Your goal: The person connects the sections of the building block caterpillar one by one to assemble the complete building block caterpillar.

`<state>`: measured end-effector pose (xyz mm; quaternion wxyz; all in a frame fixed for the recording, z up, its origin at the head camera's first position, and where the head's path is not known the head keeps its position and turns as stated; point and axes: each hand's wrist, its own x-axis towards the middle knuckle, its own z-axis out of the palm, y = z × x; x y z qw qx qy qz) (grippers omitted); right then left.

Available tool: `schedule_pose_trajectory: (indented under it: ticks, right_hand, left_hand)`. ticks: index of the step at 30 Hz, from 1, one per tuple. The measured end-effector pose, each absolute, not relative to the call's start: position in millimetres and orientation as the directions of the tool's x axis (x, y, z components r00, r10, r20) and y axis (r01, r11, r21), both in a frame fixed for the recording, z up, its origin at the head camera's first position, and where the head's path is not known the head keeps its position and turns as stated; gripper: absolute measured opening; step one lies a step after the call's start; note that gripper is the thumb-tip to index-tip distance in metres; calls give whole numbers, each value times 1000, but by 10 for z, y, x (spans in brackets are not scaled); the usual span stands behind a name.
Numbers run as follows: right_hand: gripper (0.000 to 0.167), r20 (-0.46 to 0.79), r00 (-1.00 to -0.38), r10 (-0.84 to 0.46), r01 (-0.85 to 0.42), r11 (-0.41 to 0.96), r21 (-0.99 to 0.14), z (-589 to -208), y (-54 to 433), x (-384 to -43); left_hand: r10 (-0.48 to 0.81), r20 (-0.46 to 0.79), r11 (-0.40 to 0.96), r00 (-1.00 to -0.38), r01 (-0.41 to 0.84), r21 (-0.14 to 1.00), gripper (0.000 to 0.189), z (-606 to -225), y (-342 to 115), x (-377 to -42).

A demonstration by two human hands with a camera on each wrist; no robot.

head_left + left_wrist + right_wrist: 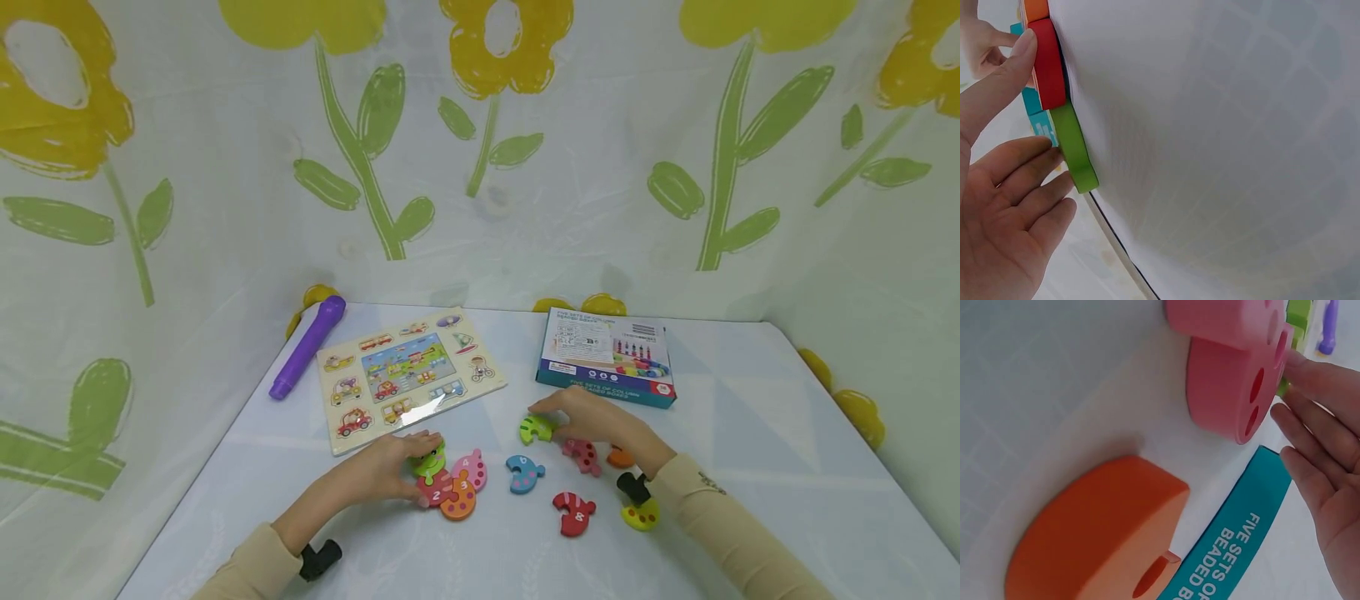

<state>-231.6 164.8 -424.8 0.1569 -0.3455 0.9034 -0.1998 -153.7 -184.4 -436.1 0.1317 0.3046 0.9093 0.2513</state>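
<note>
My left hand [378, 471] spans the joined caterpillar puzzle pieces, its thumb at the red piece [436, 492] marked 2 and its fingers by the green head piece [429, 463]. An orange piece [458, 503] marked 3 and a pink piece [470, 469] join on. In the left wrist view the thumb touches the red piece's edge [1050, 65]. My right hand [592, 415] pinches a light green piece [536, 429] between index finger and thumb. Nearby lie a blue piece [523, 473], a dark pink piece [582, 456] and a red piece [574, 513].
Under the right forearm lie an orange piece [620, 457] and a yellow piece [640, 516]. Farther back are a wooden vehicle puzzle board [408, 375], a purple stick-like object [308, 348] and a box [606, 356] labelled as beaded boxes. Flowered cloth [570, 208] surrounds the table.
</note>
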Motion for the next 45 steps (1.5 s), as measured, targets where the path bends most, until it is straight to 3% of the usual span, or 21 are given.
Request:
schedule_pose_trajectory:
  ticks: [12,18,45]
  right_hand:
    - [52,-161,-715,-681,-568,699,-435,-4289,1534,-2305]
    - [53,-146,-682,-717,-620,672,-405,-4285,1442,-2309]
    - [49,-95,-653,-751,-644,617,-453,-4175,1279,-2285]
  left_hand:
    - [622,-86,689,-779,491,534,82,-4365,-1839,-1533]
    - [625,-90,690,-775,494,529,82,-4356,-1830,-1536]
    - [622,-85,701,-779,505,503,83,-4365,-1838,-1551]
